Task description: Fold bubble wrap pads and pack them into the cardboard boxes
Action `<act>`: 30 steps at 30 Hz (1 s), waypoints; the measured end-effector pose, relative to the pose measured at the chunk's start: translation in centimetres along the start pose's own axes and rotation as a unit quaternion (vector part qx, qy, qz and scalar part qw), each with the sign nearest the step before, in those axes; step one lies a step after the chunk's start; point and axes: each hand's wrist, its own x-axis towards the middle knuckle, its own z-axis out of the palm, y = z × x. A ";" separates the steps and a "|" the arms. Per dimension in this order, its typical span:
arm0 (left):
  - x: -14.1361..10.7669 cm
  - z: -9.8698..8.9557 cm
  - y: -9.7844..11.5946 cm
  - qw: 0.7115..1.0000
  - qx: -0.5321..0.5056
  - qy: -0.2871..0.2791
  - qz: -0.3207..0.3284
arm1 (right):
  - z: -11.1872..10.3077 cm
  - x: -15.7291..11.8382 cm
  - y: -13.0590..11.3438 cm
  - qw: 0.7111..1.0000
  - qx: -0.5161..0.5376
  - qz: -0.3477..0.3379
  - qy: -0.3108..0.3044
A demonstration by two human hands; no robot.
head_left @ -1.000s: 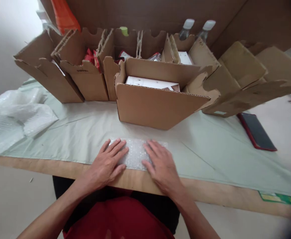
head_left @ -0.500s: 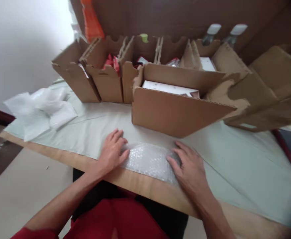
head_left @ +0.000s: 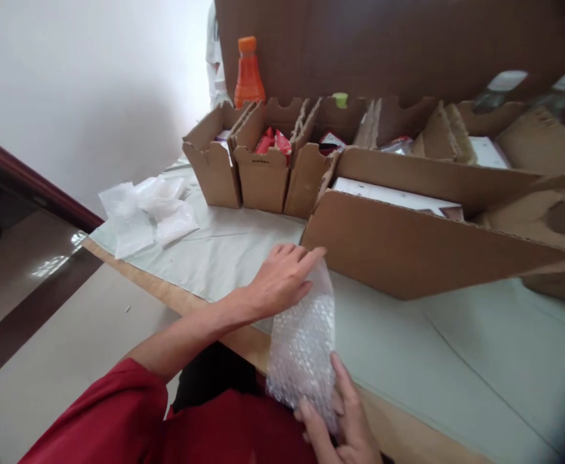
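Note:
A clear bubble wrap pouch is held lengthwise over the table's front edge, its lower end towards my body. At its upper end, my left hand grips the pouch, with the fingers bent over the top. My right hand holds the lower right corner, the thumb on the near face and the other fingers along the right side. Whether anything lies inside the pouch, I cannot tell.
Several more bubble wrap pouches lie at the table's left. A row of cardboard bins stands at the back, with a larger cardboard bin in front. Behind them are an orange bottle and white-capped bottles.
The pouch has gone from lying flat along the table edge to being lifted and turned lengthwise. My right hand has moved down to its near end, my left to its far end. The view has swung left.

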 end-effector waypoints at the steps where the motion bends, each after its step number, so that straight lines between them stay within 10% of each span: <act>1: 0.0 0.2 0.1 1.000 0.005 0.010 0.013 | 0.3 -0.2 -0.1 1.000 0.007 0.007 -0.009; 5: -4.5 -0.7 0.3 0.996 -0.067 0.035 0.049 | -1.0 -0.6 -0.1 0.995 0.019 0.035 -0.093; 11: -14.6 -1.8 1.3 0.973 -0.186 -0.129 0.043 | -2.1 -0.4 -2.0 0.968 0.149 0.137 -0.150; 18: -15.1 2.5 2.3 0.988 -0.144 0.055 -0.012 | -1.5 0.8 -2.9 0.971 0.167 0.120 -0.124; 24: -13.9 2.6 2.4 0.977 -0.124 0.052 -0.166 | -2.3 0.2 -2.7 0.990 -0.030 -0.131 0.034; 30: -13.4 2.9 2.2 0.980 -0.101 0.026 -0.172 | -1.3 3.9 -2.7 0.880 -0.329 -0.343 -0.020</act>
